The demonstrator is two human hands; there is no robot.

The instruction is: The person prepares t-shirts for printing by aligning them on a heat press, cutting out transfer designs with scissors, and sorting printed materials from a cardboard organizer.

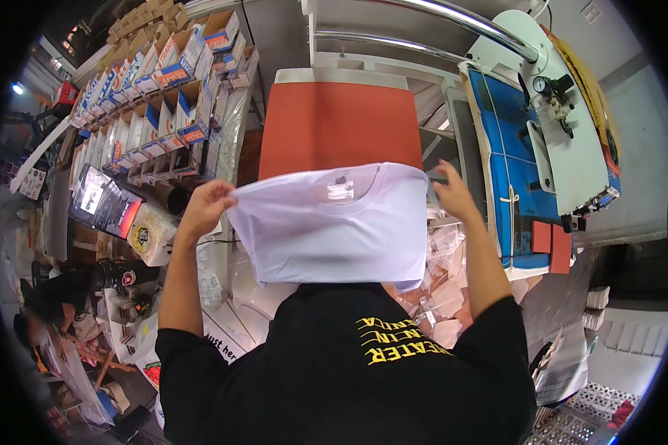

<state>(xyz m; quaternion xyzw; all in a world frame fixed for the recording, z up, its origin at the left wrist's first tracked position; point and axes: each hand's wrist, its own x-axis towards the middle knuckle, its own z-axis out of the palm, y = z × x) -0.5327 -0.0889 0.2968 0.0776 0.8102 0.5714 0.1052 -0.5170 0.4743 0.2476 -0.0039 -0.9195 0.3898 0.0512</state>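
A white T-shirt (334, 233) hangs spread out in front of my body, its collar and inner neck label facing up. My left hand (206, 208) pinches the shirt by its left shoulder corner. Close beside the right shoulder corner is my right hand (456, 194), its fingers apart and not visibly gripping the cloth. Just beyond the shirt lies a flat red-orange pad (339, 122) on a pale board; the shirt's upper edge overlaps the pad's near end. The pad's near edge is hidden behind the shirt.
Cardboard bins (156, 122) with papers fill the left side, near a tablet (105, 200). A machine with a blue bed (508, 163) and a pressure gauge (539, 85) stands right. Metal bars (393, 37) cross the back. Clear plastic packets (441, 297) lie below right. Another person sits far left.
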